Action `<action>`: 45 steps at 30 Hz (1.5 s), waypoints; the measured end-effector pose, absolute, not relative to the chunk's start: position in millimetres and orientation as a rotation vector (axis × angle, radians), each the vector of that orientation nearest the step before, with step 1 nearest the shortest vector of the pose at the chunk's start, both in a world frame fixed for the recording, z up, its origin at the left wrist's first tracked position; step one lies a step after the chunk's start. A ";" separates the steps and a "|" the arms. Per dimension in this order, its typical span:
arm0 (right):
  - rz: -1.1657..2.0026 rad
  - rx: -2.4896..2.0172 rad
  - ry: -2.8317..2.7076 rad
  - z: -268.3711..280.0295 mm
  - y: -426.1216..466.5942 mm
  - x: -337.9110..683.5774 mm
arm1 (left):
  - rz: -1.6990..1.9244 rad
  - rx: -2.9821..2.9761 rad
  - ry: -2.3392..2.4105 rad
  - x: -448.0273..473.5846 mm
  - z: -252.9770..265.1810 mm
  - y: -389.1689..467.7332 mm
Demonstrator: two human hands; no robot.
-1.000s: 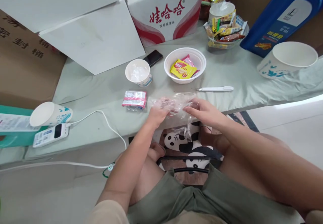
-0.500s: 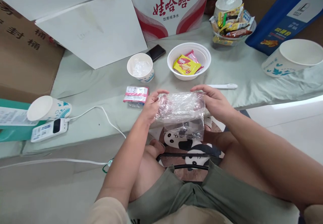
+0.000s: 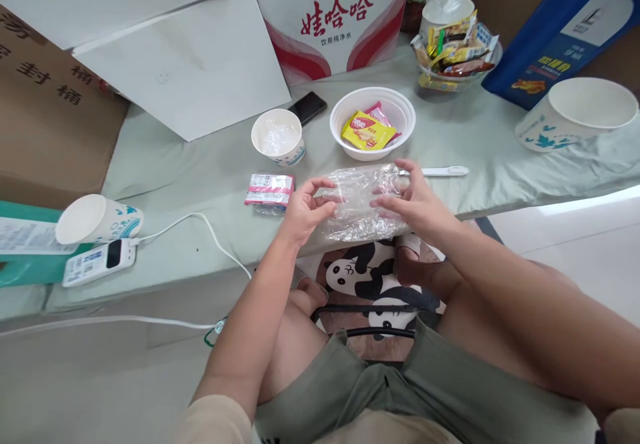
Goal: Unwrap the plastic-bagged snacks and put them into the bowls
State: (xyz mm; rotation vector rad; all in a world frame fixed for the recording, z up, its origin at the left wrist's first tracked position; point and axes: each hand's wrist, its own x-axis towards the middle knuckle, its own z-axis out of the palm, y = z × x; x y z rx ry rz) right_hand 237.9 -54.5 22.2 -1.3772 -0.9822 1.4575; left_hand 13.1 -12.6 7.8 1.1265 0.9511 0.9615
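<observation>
A crumpled clear plastic bag (image 3: 360, 221) lies at the front edge of the cloth-covered table, between my hands. My left hand (image 3: 306, 212) is at its left side, fingers bent and thumb apart from them, fingertips over the film. Over the right part of the bag, my right hand (image 3: 420, 199) has its fingers spread, the tips touching the film. A pink-and-white packet (image 3: 270, 191) lies left of my left hand. Behind the bag stands a white bowl (image 3: 339, 139) holding a yellow wafer packet (image 3: 369, 131) and a pink one.
A paper cup (image 3: 293, 154) with clear plastic inside stands near a black phone (image 3: 308, 107). A white stick-like tool (image 3: 445, 171) lies right of the bag. Left are a tipped paper cup (image 3: 100, 221) and a white power bank (image 3: 97, 264) with cable. Boxes and a snack bowl (image 3: 457, 84) line the back.
The bag has moved slightly up and lies flatter; its hanging lower flap no longer dangles. Both hands have loosened from its side edges, with fingers now over the film.
</observation>
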 end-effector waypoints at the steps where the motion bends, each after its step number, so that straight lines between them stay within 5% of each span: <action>1: 1.514 -1.379 -0.942 21.5 -54.6 235.6 | 0.991 1.099 0.943 13.4 8.7 -12.6; 24: 1.627 -1.125 -1.091 39.3 -49.6 243.9 | 0.619 0.674 0.850 -2.4 18.1 -7.6; 29: 1.073 -1.444 -1.806 31.4 -49.0 249.2 | 0.772 0.846 0.964 5.2 15.7 -8.7; 33: 0.651 -1.504 -1.771 31.1 -54.1 249.8 | 0.766 1.083 1.006 7.9 12.6 -14.2; 39: 1.229 -1.525 -1.884 32.1 -55.1 240.0 | 0.788 1.317 1.047 11.6 10.1 -15.1; 43: 1.041 -1.691 -1.791 30.6 -52.1 235.2 | 1.284 1.659 1.389 18.5 14.6 -21.8; 45: 1.077 -1.635 -1.763 30.9 -51.4 234.7 | 1.228 1.825 1.302 22.7 18.5 -28.4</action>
